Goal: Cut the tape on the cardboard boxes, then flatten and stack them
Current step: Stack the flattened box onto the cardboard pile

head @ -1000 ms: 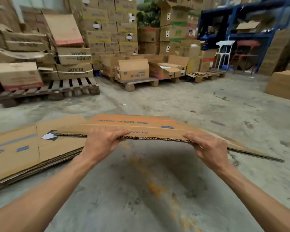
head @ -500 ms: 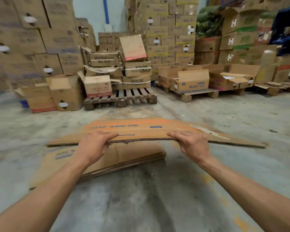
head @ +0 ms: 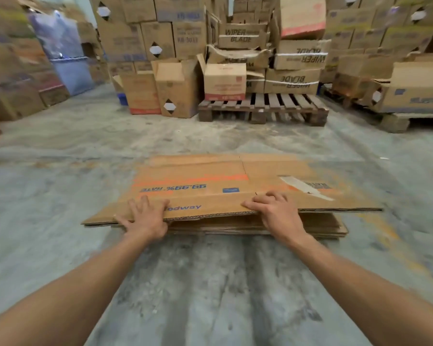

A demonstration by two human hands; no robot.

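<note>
A flattened cardboard box (head: 210,186) with orange and blue print lies on top of a stack of flattened boxes (head: 235,224) on the concrete floor in front of me. My left hand (head: 145,216) rests on its near edge, left of centre, with the fingers spread flat on top. On the same edge, right of centre, my right hand (head: 275,208) holds the sheet with bent fingers. The sheet's right end stays slightly above the stack. Its left corner overhangs the stack.
A wooden pallet (head: 263,108) with "WIPER BLADE" cartons (head: 293,81) stands straight ahead. Open upright boxes (head: 178,88) sit to its left, and another loaded pallet (head: 395,121) is at the right. Tall carton walls fill the background.
I turned left with the flattened box and lowered it onto the stack. My left hand went from gripping the edge to lying flat on top.
</note>
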